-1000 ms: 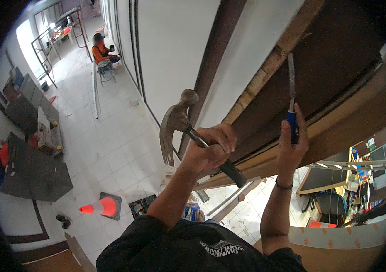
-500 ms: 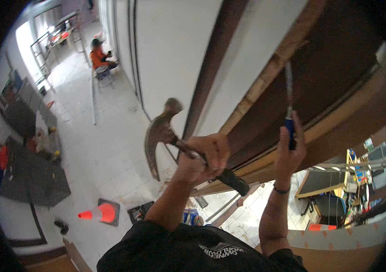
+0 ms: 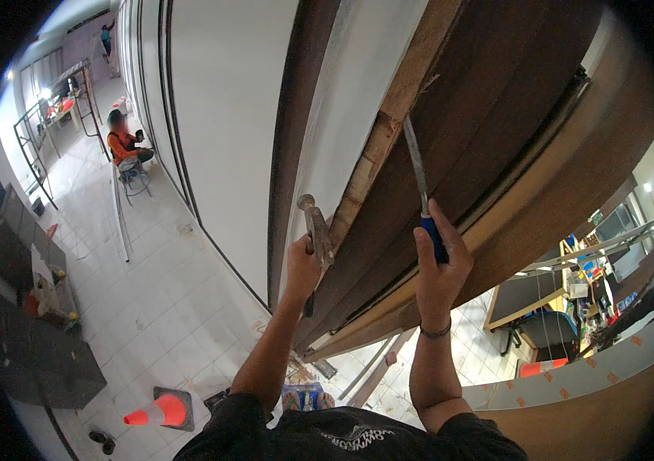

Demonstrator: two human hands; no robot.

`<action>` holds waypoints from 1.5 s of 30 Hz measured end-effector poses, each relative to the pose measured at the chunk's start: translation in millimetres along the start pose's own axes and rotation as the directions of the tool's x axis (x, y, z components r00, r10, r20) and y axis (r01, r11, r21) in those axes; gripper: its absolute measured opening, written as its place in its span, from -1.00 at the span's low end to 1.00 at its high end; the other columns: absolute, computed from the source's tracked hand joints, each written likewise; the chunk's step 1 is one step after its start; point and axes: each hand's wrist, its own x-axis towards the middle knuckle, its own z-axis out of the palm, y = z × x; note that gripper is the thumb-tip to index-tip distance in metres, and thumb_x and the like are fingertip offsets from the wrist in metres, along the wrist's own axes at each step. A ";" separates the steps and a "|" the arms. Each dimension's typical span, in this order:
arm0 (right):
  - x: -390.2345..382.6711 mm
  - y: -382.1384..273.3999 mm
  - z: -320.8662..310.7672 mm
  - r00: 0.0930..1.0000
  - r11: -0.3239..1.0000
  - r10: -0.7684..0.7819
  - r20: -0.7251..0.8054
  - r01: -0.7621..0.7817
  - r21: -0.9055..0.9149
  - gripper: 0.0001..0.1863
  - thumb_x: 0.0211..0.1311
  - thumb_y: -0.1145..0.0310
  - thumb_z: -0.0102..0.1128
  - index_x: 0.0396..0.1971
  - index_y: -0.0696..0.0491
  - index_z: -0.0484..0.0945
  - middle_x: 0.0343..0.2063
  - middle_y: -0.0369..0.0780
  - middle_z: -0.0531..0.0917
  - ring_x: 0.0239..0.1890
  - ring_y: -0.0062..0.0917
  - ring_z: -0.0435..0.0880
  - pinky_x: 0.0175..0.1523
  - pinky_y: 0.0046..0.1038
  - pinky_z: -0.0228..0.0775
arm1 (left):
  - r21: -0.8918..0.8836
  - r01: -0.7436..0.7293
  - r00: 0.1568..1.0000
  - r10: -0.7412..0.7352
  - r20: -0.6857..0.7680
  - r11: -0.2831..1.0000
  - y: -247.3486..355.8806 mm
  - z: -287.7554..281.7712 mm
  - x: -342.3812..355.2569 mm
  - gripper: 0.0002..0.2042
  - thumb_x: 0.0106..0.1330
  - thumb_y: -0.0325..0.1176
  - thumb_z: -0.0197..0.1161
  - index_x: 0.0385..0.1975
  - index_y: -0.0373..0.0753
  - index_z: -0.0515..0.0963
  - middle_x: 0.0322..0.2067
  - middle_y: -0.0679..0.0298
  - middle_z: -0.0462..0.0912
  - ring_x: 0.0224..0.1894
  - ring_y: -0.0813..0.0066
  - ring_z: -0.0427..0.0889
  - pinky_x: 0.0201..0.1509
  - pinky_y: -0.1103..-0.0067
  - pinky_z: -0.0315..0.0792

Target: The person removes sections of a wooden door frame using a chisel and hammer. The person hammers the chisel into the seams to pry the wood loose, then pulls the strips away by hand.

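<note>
My left hand is closed around the handle of a claw hammer, whose worn metal head points up beside the wooden edge. In my right hand is a chisel, gripped by its blue handle with the blade pointing upward. The chisel's tip meets or nearly meets the bare timber strip; exact contact is hard to tell. That strip looks rough and splintered, and a notch or joint shows near the tip. It runs along a dark brown wooden panel. The hammer head is apart from the chisel.
White wall panels rise on the left. A traffic cone stands on the tiled floor near dark cabinets. A person in orange sits farther off by a metal frame. A cluttered desk lies beyond the curved panel at right.
The hammer has swung from left of my wrist to upright beside the timber strip. My right hand still holds the chisel. The whole view has shifted, showing more of the panel's upper part.
</note>
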 end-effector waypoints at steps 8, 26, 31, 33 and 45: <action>7.5 1.4 5.3 1.000 0.998 0.011 -0.002 -0.011 -0.065 -0.66 0.15 0.38 0.25 -0.05 0.12 0.57 -0.21 -0.12 0.67 -0.23 -0.48 0.64 -0.11 -0.48 0.45 | 0.112 0.118 0.987 -0.105 -0.122 0.987 -15.6 17.3 -4.2 -0.86 0.22 -0.46 0.13 -0.44 -0.42 0.57 -0.70 0.30 0.52 -0.61 0.63 0.43 -0.54 0.50 0.33; -2.7 -19.4 33.1 0.896 0.764 0.258 0.362 -0.419 0.491 -0.43 0.33 0.28 0.04 0.30 0.02 0.15 -0.50 -0.24 0.56 -0.77 -0.87 0.29 -0.78 -0.76 0.06 | -0.086 0.070 0.971 -0.088 -0.222 0.994 -5.3 24.7 -11.5 -0.72 0.25 -0.47 0.13 -0.05 -0.33 0.55 -0.61 0.35 0.57 -0.54 0.76 0.43 -0.52 0.63 0.34; -16.3 -43.8 55.8 0.913 0.669 0.306 0.271 -0.408 0.621 -0.40 0.36 0.27 -0.01 0.33 0.04 0.05 -0.55 -0.30 0.47 -0.76 -0.86 0.30 -0.79 -0.72 0.08 | -0.159 0.090 0.975 -0.120 -0.187 0.983 -24.6 31.0 -11.6 -0.74 0.23 -0.45 0.18 -0.10 -0.38 0.55 -0.58 0.31 0.60 -0.48 0.72 0.47 -0.47 0.59 0.40; -22.0 -44.7 70.5 0.943 0.682 0.238 0.233 -0.333 0.651 -0.39 0.37 0.27 -0.02 0.34 0.06 0.02 -0.56 -0.32 0.45 -0.76 -0.86 0.28 -0.79 -0.72 0.06 | -0.181 0.099 0.977 -0.131 -0.170 0.978 -32.2 30.1 -12.2 -0.75 0.22 -0.45 0.19 -0.13 -0.40 0.56 -0.57 0.30 0.60 -0.47 0.70 0.47 -0.45 0.57 0.41; 0.3 5.5 46.5 0.963 0.850 0.161 0.214 -0.246 0.465 -0.40 0.31 0.26 0.08 0.31 0.01 0.14 -0.53 -0.33 0.54 -0.72 -0.88 0.30 -0.72 -0.75 0.15 | 0.046 -0.111 0.976 0.117 -0.181 0.993 -15.1 32.5 -3.1 -0.86 0.17 -0.51 0.09 -0.40 -0.45 0.54 -0.60 0.23 0.58 -0.52 0.59 0.46 -0.47 0.48 0.36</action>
